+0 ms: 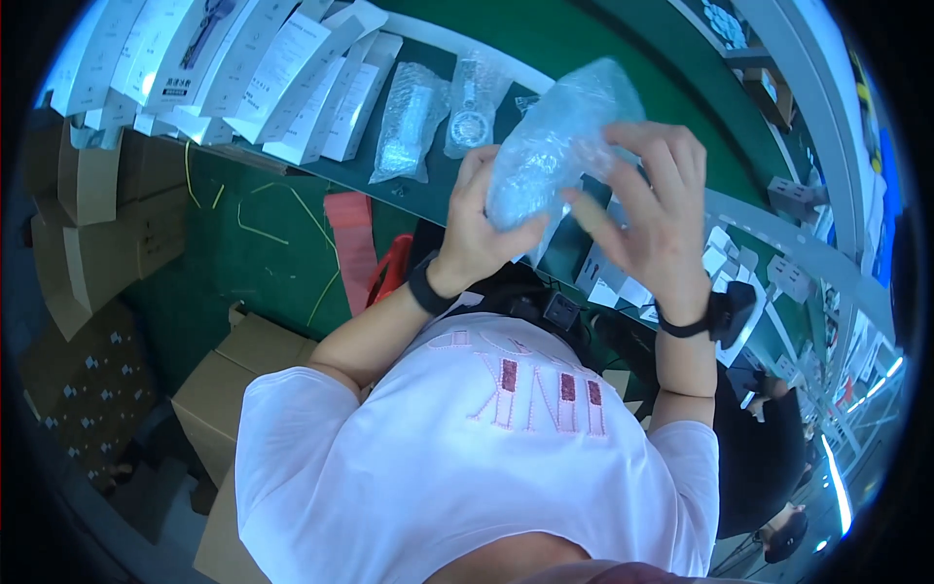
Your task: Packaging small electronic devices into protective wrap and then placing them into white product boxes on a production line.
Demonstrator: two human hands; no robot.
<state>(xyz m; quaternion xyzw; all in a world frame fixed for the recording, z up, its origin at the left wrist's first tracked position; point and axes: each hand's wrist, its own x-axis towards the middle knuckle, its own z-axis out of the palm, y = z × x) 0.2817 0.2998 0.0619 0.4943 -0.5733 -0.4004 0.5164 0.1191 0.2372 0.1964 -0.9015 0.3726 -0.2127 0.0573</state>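
A clear bubble-wrap bag (545, 156) is raised over the bench, its top puffed out and crinkled. My left hand (477, 224) is closed round its lower left side, thumb across the front. At the bag's right side, the bent fingers of my right hand (657, 209) press on the plastic, with the thumb at its lower front; those fingertips are slightly blurred. What the bag contains cannot be made out. Left of it on the dark bench top (428, 200) lie a bubble-wrapped item (411, 122) and a second wrapped piece (472, 112) with a round end.
White printed boxes (282, 83) stand in a row at the back left. More white cartons (725, 258) are right of my right wrist. Brown cardboard boxes (243, 365) sit on the floor at left, near a red strip (352, 238). Another person (778, 530) is at the lower right.
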